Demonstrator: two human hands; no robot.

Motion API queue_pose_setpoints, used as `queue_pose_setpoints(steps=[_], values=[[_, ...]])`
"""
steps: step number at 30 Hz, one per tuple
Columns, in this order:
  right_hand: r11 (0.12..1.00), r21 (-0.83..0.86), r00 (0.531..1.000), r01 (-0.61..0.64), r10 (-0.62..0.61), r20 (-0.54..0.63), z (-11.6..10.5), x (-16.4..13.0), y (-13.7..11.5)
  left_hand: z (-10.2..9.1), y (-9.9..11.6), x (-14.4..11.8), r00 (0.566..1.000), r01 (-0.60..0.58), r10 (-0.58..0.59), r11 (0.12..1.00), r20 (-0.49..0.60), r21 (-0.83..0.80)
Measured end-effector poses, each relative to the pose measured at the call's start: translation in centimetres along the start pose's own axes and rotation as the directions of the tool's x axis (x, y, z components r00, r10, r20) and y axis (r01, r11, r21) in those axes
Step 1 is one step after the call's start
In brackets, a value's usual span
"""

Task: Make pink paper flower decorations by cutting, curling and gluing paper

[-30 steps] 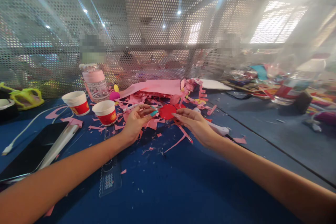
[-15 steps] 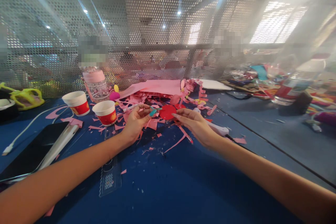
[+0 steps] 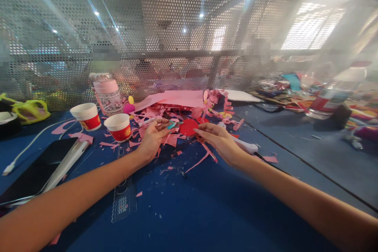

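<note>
My left hand [image 3: 153, 138] is closed, its thumb and fingers pinching a small teal tool [image 3: 171, 125] whose thin greyish tip points right. The exact kind of tool is too small to make out. The tip comes close to the left edge of a round red paper disc [image 3: 188, 127]; whether they touch I cannot tell. My right hand [image 3: 217, 141] pinches the disc at its right edge, thumb and fingertips together. Behind and beneath both hands lies a heap of pink paper scraps [image 3: 174, 140]. A pink sheet [image 3: 180, 98] rests on top of the heap at the back.
Two paper cups [image 3: 119, 133], a pink-lidded bottle [image 3: 108, 93], a phone [image 3: 32, 165] and a white cable [image 3: 25, 151] are on the left. A clear ruler [image 3: 123, 201] lies nearer. A white hot glue gun [image 3: 246, 145] sits beyond my right hand; a plastic bottle [image 3: 330, 96] stands far right.
</note>
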State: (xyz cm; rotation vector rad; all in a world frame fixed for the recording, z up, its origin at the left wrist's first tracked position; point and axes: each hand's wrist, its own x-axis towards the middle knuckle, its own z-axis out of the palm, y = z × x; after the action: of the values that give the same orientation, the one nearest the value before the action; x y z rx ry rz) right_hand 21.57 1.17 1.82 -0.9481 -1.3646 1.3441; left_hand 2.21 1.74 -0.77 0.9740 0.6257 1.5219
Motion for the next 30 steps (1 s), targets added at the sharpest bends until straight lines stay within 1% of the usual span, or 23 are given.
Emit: queue_pose_setpoints(steps=[3, 9, 16, 19, 23, 30], values=[[1.0, 0.014, 1.0, 0.001, -0.001, -0.005, 0.03, -0.04, -0.11, -0.14, -0.1, 0.03, 1.0, -0.006, 0.007, 1.0, -0.005, 0.017], [1.0, 0.003, 1.0, 0.001, -0.001, 0.002, -0.03, -0.05, -0.09, -0.43, -0.12, 0.03, 1.0, -0.012, 0.01, 0.998, 0.028, 0.057], [1.0, -0.007, 1.0, 0.0, 0.0, -0.016, -0.24, 0.24, 0.34, -0.33, -0.15, -0.03, 0.998, -0.029, 0.026, 0.999, 0.053, 0.046], [1.0, -0.017, 1.0, -0.004, 0.004, -0.02, -0.26, 0.31, 0.32, -0.35, -0.23, -0.04, 0.999, -0.02, 0.017, 0.998, 0.051, 0.056], [1.0, -0.005, 1.0, -0.008, 0.008, 0.008, -0.21, 0.19, 0.23, -0.21, -0.16, -0.14, 0.998, -0.014, 0.01, 0.997, 0.058, 0.077], [1.0, -0.005, 1.0, -0.019, 0.019, -0.005, -0.25, 0.21, 0.29, 0.01, -0.08, -0.28, 0.998, 0.01, -0.014, 0.997, 0.055, 0.079]])
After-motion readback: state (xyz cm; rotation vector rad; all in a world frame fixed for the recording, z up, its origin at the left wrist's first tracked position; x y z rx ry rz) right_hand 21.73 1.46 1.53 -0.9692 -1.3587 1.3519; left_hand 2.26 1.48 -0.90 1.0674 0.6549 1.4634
